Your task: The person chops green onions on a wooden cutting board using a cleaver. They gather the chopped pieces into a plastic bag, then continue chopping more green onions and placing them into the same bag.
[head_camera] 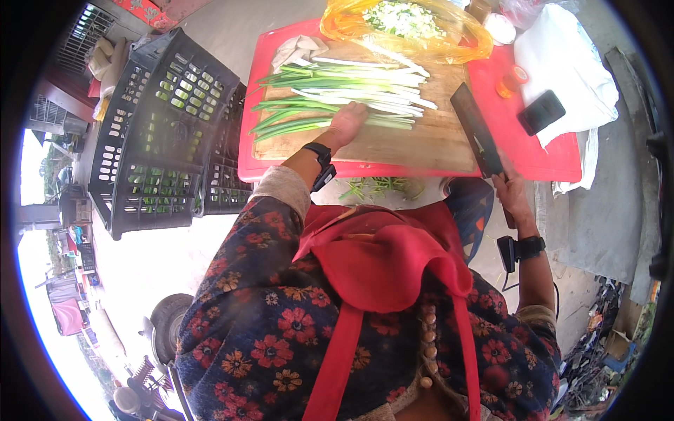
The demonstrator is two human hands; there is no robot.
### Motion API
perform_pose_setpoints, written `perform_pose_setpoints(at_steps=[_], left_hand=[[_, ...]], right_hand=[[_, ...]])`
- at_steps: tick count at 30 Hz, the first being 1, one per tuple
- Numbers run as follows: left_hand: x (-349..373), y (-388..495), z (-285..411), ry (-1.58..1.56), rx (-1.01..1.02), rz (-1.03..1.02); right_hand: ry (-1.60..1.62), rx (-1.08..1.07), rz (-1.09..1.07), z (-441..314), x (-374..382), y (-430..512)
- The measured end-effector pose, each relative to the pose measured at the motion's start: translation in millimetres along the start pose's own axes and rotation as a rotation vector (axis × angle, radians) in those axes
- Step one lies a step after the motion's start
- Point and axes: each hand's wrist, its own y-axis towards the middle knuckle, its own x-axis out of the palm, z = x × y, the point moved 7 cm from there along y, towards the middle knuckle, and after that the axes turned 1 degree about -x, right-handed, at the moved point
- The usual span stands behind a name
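Observation:
Several green onions (368, 84) lie side by side on a wooden cutting board (410, 142), white ends to the right, green leaves to the left. My left hand (348, 123) rests on the stalks nearest me, fingers curled over them; whether it grips any cannot be told. In my right hand (512, 197), off the board's near right corner, is the handle of a cleaver (475, 129), its broad blade slanting over the board's right edge. Chopped green onion (403, 20) fills an orange plastic bag (347, 26) at the board's far side. A crumpled beige cloth (299, 51) lies at the far left corner.
Under the board is a red table (566, 158). On its right side are a black phone (541, 112), an orange roll (512, 81) and a white sack (568, 68). Black plastic crates (163, 131) holding greens stand at left. Green scraps (382, 188) lie on the floor below.

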Motion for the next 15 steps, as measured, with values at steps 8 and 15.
perform_pose_setpoints(at_steps=[8,15], left_hand=[[-19.1,50.8,3.1,0.131,-0.044,-0.126],[-22.4,85.2,-44.7,-0.034,-0.189,-0.223]], right_hand=[[-0.108,-0.149,0.195,4.6,24.2,7.0],[-0.088,-0.091,0.148,5.5,35.1,10.8]])
